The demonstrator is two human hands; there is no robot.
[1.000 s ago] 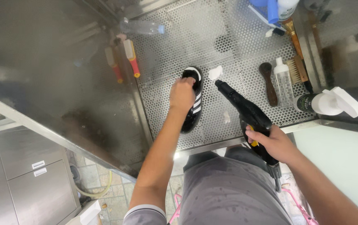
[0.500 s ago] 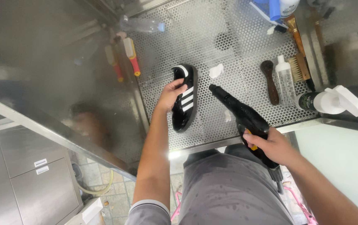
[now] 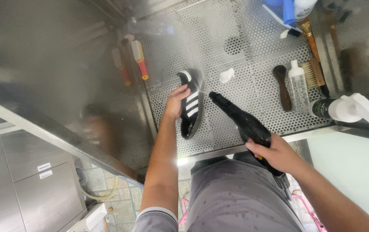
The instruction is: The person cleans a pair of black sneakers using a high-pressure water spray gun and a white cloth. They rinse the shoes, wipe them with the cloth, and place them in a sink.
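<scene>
Black leather sneaker with white stripes (image 3: 191, 104) gripped at its side by the left hand (image 3: 175, 103), tilted above the perforated steel basin floor (image 3: 253, 60), black spray gun (image 3: 245, 124) clasped in the closed right hand (image 3: 277, 154), nozzle aimed near the shoe, dark wooden brush (image 3: 282, 87) laid well apart

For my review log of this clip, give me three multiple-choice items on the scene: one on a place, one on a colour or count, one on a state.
1. Where do the brushes lie?
A. right of the shoe on the perforated tray
B. on the tiled floor
C. on the person's lap

2. What colours is the shoe?
A. red and yellow
B. black with white stripes
C. all blue

3. What is the right hand doing?
A. lying flat and empty
B. closed on the black spray gun
C. holding a brush

Key: 1 A, the dark brush and the wooden brush lie on the perforated tray; 2 B, seen on the shoe in the left hand; 3 B, the right hand wraps the black spray gun.
</scene>
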